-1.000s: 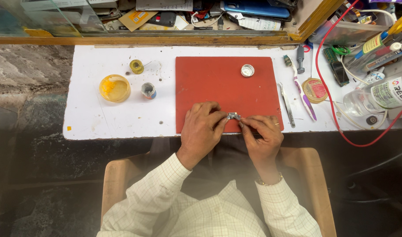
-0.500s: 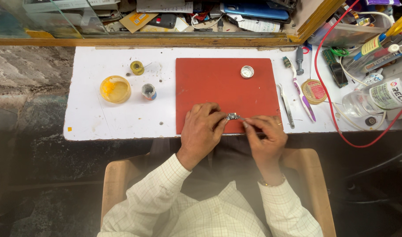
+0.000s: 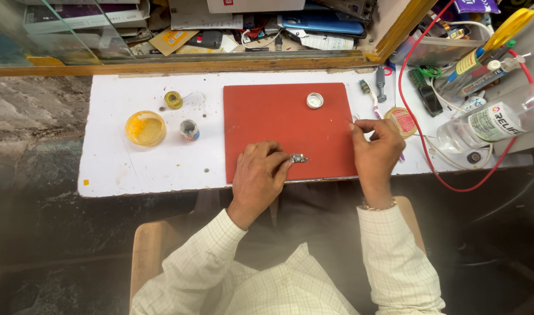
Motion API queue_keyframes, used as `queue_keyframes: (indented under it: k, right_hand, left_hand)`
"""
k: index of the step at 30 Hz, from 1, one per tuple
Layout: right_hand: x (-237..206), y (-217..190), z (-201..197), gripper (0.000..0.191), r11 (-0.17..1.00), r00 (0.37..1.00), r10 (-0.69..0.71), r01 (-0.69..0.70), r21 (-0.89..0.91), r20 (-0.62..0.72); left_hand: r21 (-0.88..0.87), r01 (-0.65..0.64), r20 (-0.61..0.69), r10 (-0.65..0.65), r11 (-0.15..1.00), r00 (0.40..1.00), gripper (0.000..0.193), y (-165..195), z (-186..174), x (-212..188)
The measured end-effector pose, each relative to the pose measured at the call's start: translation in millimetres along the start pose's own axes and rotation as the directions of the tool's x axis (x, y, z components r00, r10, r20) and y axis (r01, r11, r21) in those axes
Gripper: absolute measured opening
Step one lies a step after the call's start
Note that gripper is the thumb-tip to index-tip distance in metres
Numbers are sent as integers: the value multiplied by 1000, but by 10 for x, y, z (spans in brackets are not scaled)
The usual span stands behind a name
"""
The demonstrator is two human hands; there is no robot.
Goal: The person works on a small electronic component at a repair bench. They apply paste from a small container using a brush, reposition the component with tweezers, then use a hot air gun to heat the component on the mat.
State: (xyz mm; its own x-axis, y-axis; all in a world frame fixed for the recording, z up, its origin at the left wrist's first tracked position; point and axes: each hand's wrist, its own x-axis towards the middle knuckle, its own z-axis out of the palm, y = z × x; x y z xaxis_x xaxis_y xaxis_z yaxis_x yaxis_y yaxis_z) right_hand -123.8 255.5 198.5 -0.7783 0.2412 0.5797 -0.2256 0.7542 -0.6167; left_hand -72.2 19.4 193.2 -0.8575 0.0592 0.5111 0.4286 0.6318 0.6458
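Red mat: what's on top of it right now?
On the red mat: a small round tin near the back edge, a small metal part pinned by the left hand. Anything under that hand is hidden.

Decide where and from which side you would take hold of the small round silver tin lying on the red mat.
Probably best to grip the small silver tin across its round rim, coming straight down from above. It lies flat and low on the red mat, open face up, with bare mat around it, so fingers can close on opposite sides.
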Motion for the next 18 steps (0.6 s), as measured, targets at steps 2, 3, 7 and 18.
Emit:
queue_keyframes:
  k: [2,3,7,18]
  right_hand:
    - [-3,7,51,10,998,1000,-11,12,-54,28]
    - [-3,7,72,10,995,999,-31,35,-91,41]
    - [-23,-10,52,12,986,995,-50,63,-156,90]
    - [45,-70,-183,9,959,951,-275,282,-33,139]
  left_hand:
    - [0,6,3,-6,1000,1000,10,2,0,-2]
    - [4,2,1,-2,1000,1000,10,2,0,-1]
    - [9,-2,-2,2,1000,1000,11,2,-2,2]
    - [25,-13,10,13,1000,1000,14,21,-5,-6]
